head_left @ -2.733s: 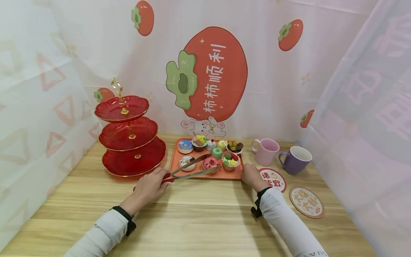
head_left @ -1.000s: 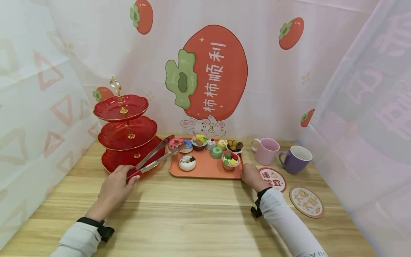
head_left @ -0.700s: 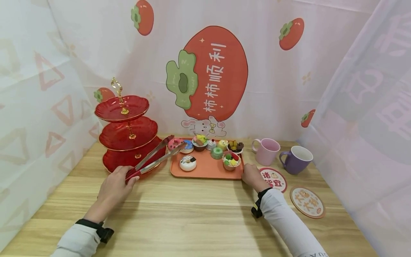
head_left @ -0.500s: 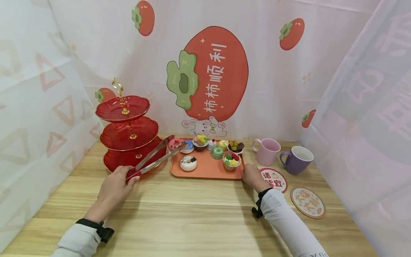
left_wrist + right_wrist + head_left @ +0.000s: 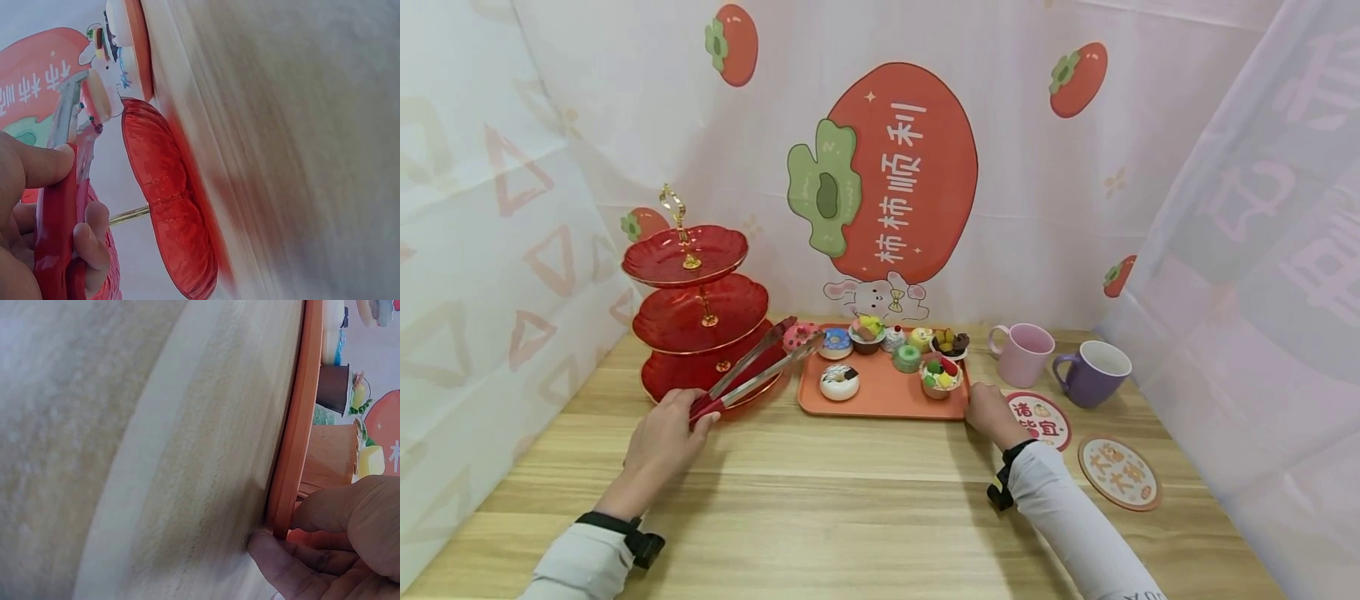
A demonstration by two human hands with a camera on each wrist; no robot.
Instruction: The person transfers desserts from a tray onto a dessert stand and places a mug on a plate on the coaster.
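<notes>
- Tongs [image 5: 57, 206] with red handles and metal arms, gripped in the person's left hand [image 5: 662, 442]; thumb on one handle, fingers curled round the other.
- Pink ring-shaped doughnut [image 5: 798, 337] with dark red dots, pinched between the tong tips, ahead and right of the left-hand grip. It's up off the pale wood-grain table [image 5: 850, 517], near the far left corner of the orange rectangular tray [image 5: 880, 403].
- Red three-tier stand [image 5: 670, 315] with scalloped plates, gold rims and gold post, beyond the left-hand grip. From where I stand the tong arms cross its bottom plate; can't tell if they touch.
- Tray lies flat. Right hand [image 5: 992, 414] pinches its near right corner, thumb over the rim.
- On it, left of the right-hand grip: white ring doughnut [image 5: 830, 387] with dark stripes at the front; blue-iced doughnut [image 5: 832, 340] behind, close to the tong tips.
- Just beyond and left of the right-hand grip: brown-cupped cupcake [image 5: 940, 385], topped green, red and yellow; green ring-shaped cake [image 5: 907, 363] behind it.
- Back row, farther from both grips: dark-cupped cupcake [image 5: 867, 337], small white cake [image 5: 892, 341] with red cherry, small yellow cake [image 5: 921, 337], chocolate-coloured cake [image 5: 950, 346].
- Beyond and right of the right-hand grip: pink mug [image 5: 1021, 367], then purple mug [image 5: 1087, 382], both upright.
- Right of the same grip: red-edged round coaster [image 5: 1041, 421], then brown-edged round coaster [image 5: 1118, 473].
</notes>
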